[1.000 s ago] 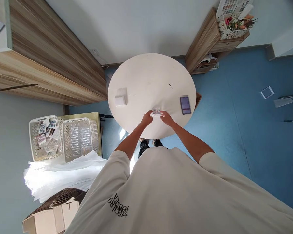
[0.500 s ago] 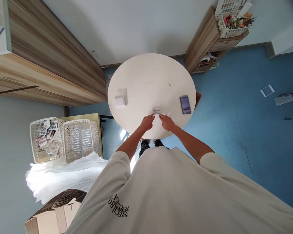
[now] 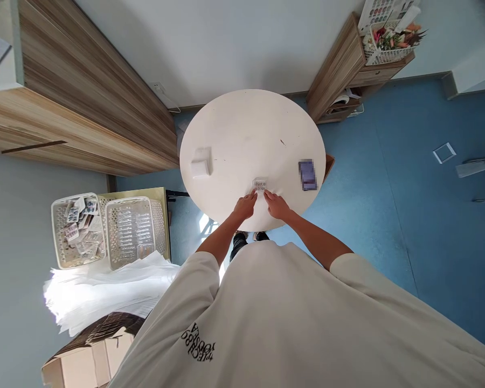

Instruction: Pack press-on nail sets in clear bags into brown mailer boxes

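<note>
Touching clear, rectangular case (image 3: 260, 185) on rounded tabletop (image 3: 246, 121): left hand (image 3: 246, 205), right hand (image 3: 277, 205); cannot tell if grip closed.

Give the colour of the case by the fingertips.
The case looks clear with darker spots, best in head view.

off-white short-sleeved t-shirt (image 3: 291, 318) | black lettering (image 3: 199, 345) | dark trousers (image 3: 238, 246)
</note>
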Action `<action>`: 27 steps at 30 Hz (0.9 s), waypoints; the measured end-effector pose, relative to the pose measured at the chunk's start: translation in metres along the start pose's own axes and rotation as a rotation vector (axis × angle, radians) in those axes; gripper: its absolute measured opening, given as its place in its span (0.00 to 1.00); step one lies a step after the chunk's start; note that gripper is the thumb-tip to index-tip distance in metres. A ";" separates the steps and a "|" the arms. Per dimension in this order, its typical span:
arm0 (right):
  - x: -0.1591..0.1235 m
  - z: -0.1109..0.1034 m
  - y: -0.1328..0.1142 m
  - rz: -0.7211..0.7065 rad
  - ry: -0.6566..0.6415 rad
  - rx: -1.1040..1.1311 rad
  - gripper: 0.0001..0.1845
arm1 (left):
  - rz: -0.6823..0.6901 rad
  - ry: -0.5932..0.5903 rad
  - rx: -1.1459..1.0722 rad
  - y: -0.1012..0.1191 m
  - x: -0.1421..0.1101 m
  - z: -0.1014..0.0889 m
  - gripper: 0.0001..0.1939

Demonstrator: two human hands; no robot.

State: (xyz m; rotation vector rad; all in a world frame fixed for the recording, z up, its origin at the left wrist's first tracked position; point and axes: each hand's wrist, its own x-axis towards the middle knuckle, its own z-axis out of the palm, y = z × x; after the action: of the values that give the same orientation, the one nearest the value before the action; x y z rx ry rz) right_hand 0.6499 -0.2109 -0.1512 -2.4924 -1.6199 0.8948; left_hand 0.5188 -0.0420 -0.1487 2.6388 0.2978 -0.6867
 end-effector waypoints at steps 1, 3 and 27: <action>0.000 0.001 -0.001 0.001 0.003 0.007 0.44 | 0.003 -0.004 0.008 0.000 0.000 0.000 0.43; 0.000 0.003 -0.002 0.004 0.011 0.020 0.45 | 0.008 -0.012 0.019 0.001 0.000 -0.001 0.43; 0.009 -0.027 -0.024 -0.208 0.058 -0.124 0.34 | -0.263 0.201 -0.097 -0.013 -0.084 -0.018 0.37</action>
State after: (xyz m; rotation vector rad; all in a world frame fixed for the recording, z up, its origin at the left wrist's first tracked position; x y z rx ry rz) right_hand 0.6462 -0.1847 -0.1248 -2.3415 -1.9248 0.7118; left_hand 0.4504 -0.0310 -0.0962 2.6025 0.7275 -0.4710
